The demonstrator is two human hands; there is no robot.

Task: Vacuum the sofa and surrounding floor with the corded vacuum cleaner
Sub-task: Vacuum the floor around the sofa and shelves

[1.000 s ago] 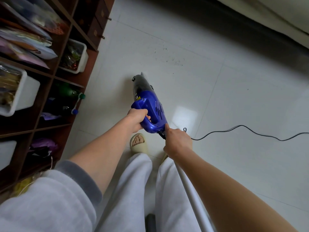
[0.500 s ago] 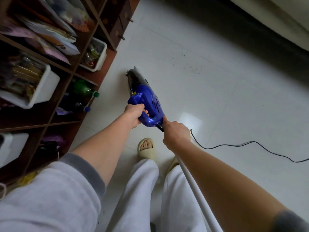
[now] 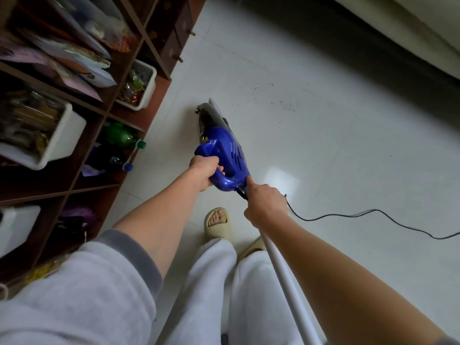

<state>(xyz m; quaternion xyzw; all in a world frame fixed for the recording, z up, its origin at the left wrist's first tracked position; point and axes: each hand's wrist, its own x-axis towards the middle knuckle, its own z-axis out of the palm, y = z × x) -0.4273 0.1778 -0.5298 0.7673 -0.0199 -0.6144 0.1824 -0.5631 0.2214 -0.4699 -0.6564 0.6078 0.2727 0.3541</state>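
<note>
Floor part looks barely started to me: the blue vacuum is held up in front, left hand wrapped round its handle, right hand gripping just behind it, where the cord trails off right across the floor. There's visible dirt specks on the far tiles, near the sofa at far right. Can't tell whether the sofa's been done yet.

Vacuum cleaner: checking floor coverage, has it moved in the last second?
Yes: the vacuum cleaner shifted left, nearer the shelf unit, away from the floor specks.
</note>
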